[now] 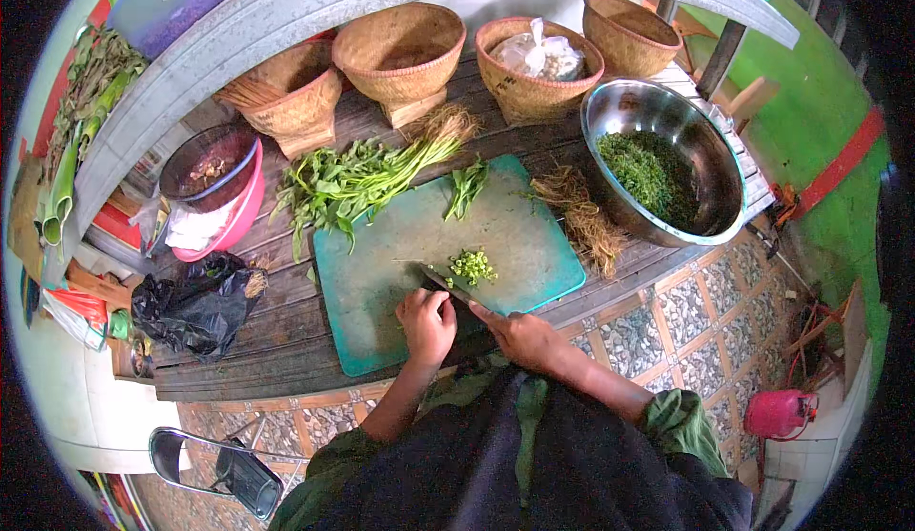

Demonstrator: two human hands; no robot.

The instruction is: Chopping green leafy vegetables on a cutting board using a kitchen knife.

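Note:
My right hand (525, 338) grips a kitchen knife (457, 288), its blade slanting up and left over the green cutting board (379, 288). Just left of the blade, my left hand (427, 324) rests with its fingers curled; whether anything is under them is hidden. Beyond the blade lies a small heap of chopped green stems (473, 266). A few leafy sprigs (468, 186) lie near the board's far edge. A large bunch of leafy greens with roots (372, 173) overlaps the far left of the board. Cut-off roots (582, 220) lie along its right side.
A steel bowl (704, 173) of chopped greens stands right. Woven bamboo baskets (400, 38) line the back; one holds a knotted plastic bag (540, 55). On the left are a pink basin (246, 209), a dark strainer (207, 166) and a black plastic bag (196, 302). A metal beam (357, 2) crosses above.

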